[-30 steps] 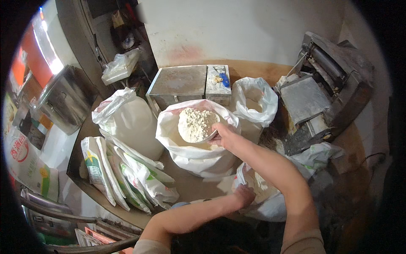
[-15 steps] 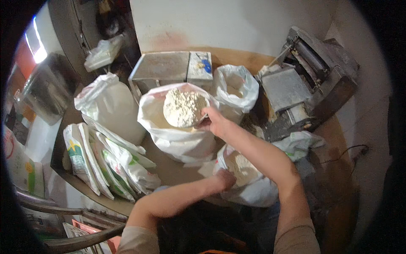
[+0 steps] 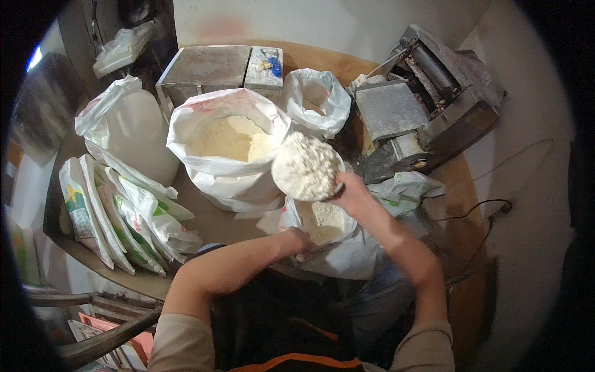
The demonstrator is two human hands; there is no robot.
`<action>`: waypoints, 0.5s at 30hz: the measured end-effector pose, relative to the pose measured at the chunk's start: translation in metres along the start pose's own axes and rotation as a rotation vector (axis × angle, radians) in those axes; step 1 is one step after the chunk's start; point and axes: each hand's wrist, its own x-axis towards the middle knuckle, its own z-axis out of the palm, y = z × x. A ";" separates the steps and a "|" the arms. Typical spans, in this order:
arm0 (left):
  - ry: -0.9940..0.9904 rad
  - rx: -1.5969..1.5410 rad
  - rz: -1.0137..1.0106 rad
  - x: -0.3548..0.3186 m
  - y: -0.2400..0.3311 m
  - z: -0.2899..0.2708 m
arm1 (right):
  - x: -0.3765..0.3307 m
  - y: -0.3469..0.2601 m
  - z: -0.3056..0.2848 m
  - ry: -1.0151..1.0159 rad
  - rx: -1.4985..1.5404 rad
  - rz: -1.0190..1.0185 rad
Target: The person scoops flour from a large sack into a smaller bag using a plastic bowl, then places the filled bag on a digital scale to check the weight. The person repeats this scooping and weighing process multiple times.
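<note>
My right hand (image 3: 352, 193) grips a round scoop (image 3: 279, 180) by its edge or handle; the fingers cover that part. A heap of pale, lumpy flour (image 3: 308, 162) fills it. Below hangs the mouth of a smaller white bag (image 3: 356, 251), with more flour (image 3: 325, 222) inside. At that bag's left rim my left hand (image 3: 299, 243) is closed, holding the edge. Beyond the scoop and to its left stands a large open white sack (image 3: 232, 186), its rim rolled outward and pale flour (image 3: 226, 137) inside.
Folded packaging bags (image 3: 133, 217) lean at the left beside a tall white sack (image 3: 133, 133). Behind are a metal-topped box (image 3: 211, 67) and a bag-lined container (image 3: 338, 115). A dusty roller machine (image 3: 396, 108) stands at right, near a black cable (image 3: 474, 208).
The heaped scoop has moved from over the large sack toward me and to the right, above the smaller bag's far rim. My left hand stays at that bag. The whole view has shifted.
</note>
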 end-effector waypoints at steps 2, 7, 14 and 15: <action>-0.062 -0.045 -0.022 0.007 -0.001 0.003 | -0.017 0.023 -0.026 0.012 -0.166 -0.028; 0.130 0.062 0.130 -0.006 -0.002 0.006 | -0.002 0.108 -0.123 0.309 0.003 0.240; 0.220 -0.012 0.059 -0.009 0.001 0.013 | 0.034 0.147 -0.090 0.504 -1.305 0.187; 0.173 0.018 0.053 -0.010 0.006 0.005 | 0.035 0.146 -0.088 0.439 -1.281 0.180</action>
